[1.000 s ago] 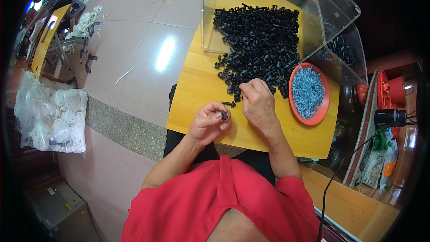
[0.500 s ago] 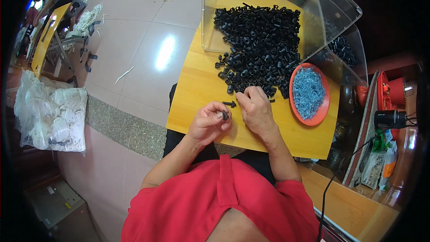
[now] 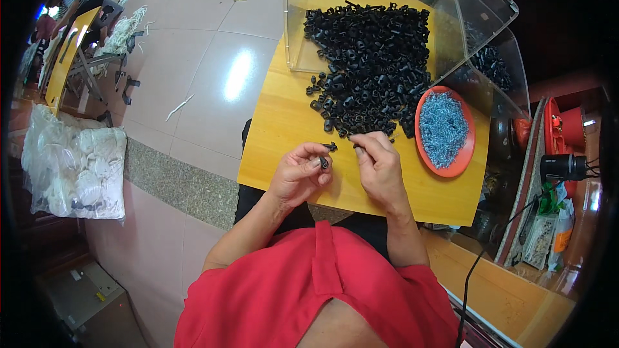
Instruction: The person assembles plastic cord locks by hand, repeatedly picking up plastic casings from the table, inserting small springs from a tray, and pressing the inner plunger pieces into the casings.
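Note:
My left hand (image 3: 300,175) is closed around a small black plastic part (image 3: 324,162), pinched between thumb and fingers. To its right, my right hand (image 3: 380,166) has thumb and forefinger pressed together on a small dark piece (image 3: 356,146), mostly hidden by the fingertips. A short black pin-like part (image 3: 330,146) lies on the yellow table just beyond my left fingers. Beyond both hands spreads a large heap of small black plastic parts (image 3: 371,67). A red oval plate (image 3: 450,171) at the right carries a mound of tiny bluish, shiny pieces (image 3: 443,130).
A clear plastic bin (image 3: 288,38) lies around the heap on the yellow table (image 3: 274,129). At the right, a shelf holds a black cylindrical device (image 3: 561,167) with a cable. A clear bag of white material (image 3: 77,167) sits on the floor at left, with another person's arm (image 3: 64,16) farther off.
My right hand has drawn back from the heap's near edge, now pinching a small dark piece. The left hand keeps its black part in nearly the same place.

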Motion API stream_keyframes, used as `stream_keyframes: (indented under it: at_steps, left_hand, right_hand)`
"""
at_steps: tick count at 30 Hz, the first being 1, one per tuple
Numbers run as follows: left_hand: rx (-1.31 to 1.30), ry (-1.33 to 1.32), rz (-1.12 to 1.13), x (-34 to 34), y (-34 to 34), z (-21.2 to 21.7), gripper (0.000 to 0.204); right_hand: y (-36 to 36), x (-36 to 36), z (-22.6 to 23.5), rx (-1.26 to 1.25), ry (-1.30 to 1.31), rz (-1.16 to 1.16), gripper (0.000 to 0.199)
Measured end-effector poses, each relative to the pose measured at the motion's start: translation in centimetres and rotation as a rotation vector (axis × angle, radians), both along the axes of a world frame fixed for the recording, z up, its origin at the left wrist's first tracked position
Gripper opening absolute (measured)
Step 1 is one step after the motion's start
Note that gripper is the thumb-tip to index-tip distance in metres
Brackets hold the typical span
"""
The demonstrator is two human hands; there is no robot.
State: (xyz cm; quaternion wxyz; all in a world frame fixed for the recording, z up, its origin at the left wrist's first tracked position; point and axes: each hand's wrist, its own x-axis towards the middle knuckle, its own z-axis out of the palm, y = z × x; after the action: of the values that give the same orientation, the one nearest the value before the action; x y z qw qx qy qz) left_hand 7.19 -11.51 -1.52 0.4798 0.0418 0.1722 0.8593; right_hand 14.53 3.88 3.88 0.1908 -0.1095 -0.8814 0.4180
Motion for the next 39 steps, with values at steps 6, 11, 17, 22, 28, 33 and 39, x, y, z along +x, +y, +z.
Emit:
stream_keyframes:
  at_steps: [6,11,17,22,28,33,39]
  left_hand:
    - [-0.072,0.034,-0.046,0.1,0.7,0.4,0.020]
    - [-0.111,0.038,-0.054,0.4,1.2,0.3,0.015]
    - [-0.125,0.095,-0.048,0.7,1.1,0.2,0.013]
    - [-0.217,0.167,-0.071,0.8,1.1,0.3,0.013]
    - [-0.229,0.205,-0.068,0.9,1.2,0.6,0.013]
    - [-0.256,0.240,-0.045,1.1,1.3,0.5,0.013]
    - [-0.305,0.327,-0.006,1.3,1.4,0.4,0.014]
  right_hand:
    - [0.2,2.0,-0.9,-0.461,-0.029,0.011,0.011]
    - [0.5,2.8,-0.8,-0.792,-0.131,-0.094,0.012]
    - [0.2,2.5,-0.2,-0.999,-0.124,-0.070,0.014]
    - [-0.4,2.2,0.5,-0.940,-0.192,-0.042,0.013]
    - [-0.5,2.3,0.2,-0.887,-0.196,-0.032,0.011]
    - [-0.5,2.3,0.5,-0.818,-0.219,-0.029,0.010]
    - [-0.3,2.2,-0.1,-0.775,-0.221,-0.023,0.007]
